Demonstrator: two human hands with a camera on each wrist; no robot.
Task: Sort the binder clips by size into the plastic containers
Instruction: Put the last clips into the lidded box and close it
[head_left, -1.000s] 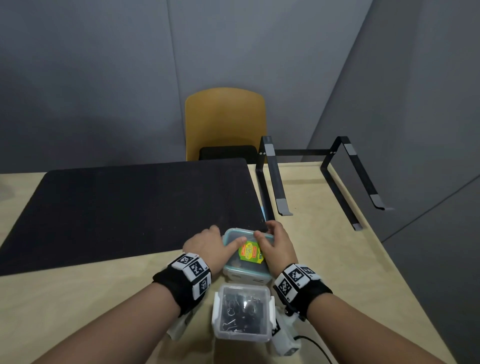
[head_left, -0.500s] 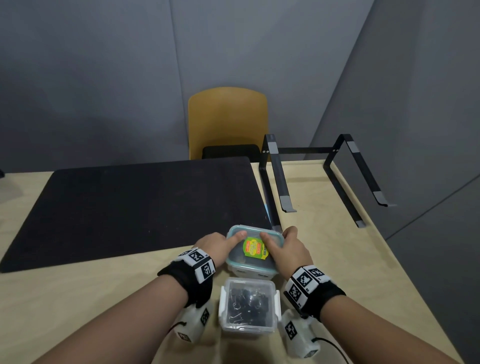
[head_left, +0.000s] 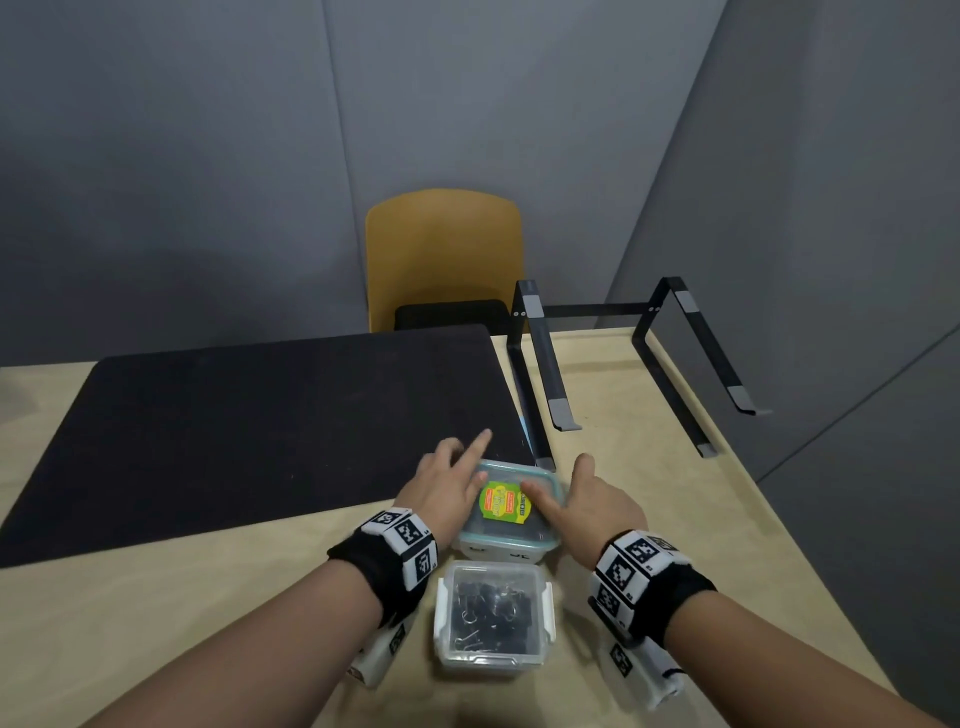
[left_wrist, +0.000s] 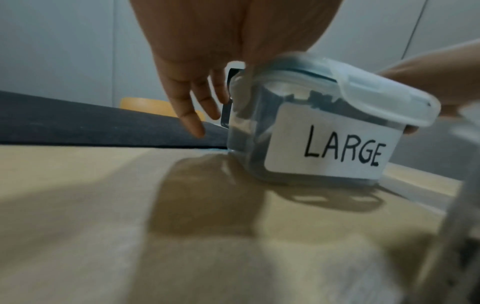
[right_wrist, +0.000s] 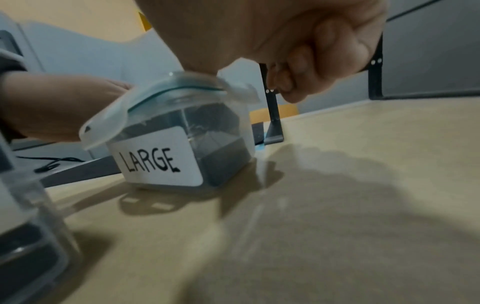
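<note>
A clear container (head_left: 501, 472) with a teal-rimmed lid and a yellow-green sticker stands on the table; its white label reads LARGE (left_wrist: 324, 144) (right_wrist: 161, 158), and dark clips fill it. Its side flaps flare outward. My left hand (head_left: 457, 467) is at its left side, fingers (left_wrist: 192, 115) straight and off the wall. My right hand (head_left: 571, 488) is at its right side with the thumb on the lid and the other fingers (right_wrist: 293, 82) loosely curled behind it. Nearer me stands a second clear container (head_left: 493, 618) with white side latches, holding several black binder clips.
A black mat (head_left: 260, 426) covers the left and far part of the wooden table (head_left: 701, 519). A black metal stand (head_left: 540, 374) sits just beyond the LARGE container. A yellow chair (head_left: 444, 249) is behind the table. The table's right edge is close.
Both hands were wrapped round the LARGE container's sides with thumbs on its lid. Now the fingers have lifted away and spread, and the index fingers point forward.
</note>
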